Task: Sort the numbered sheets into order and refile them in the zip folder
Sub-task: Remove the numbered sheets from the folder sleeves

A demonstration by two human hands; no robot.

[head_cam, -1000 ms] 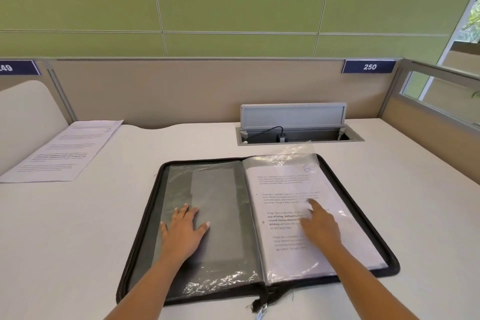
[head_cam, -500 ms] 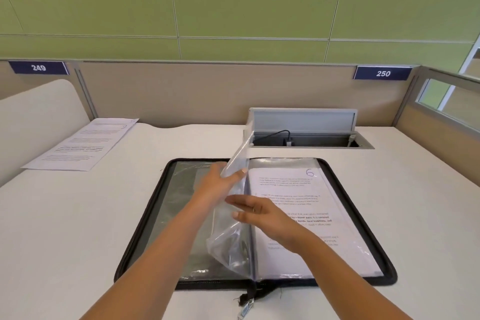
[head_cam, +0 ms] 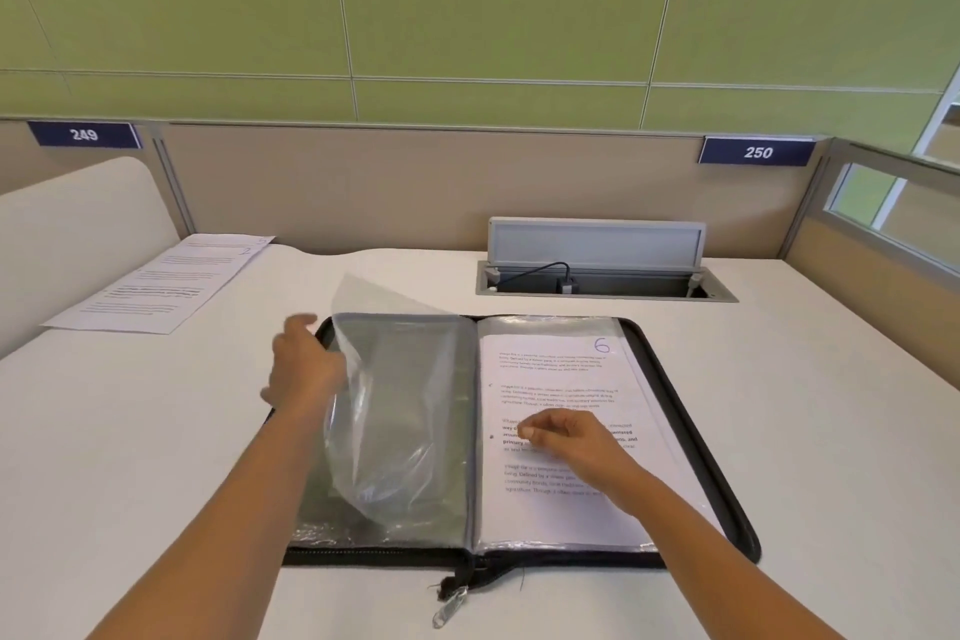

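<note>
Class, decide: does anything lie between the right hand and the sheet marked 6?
Yes. The sheet marked 6 lies inside a clear sleeve of the zip folder, so the right hand meets plastic, not paper. The left hand touches a different, empty sleeve on the left side.
</note>
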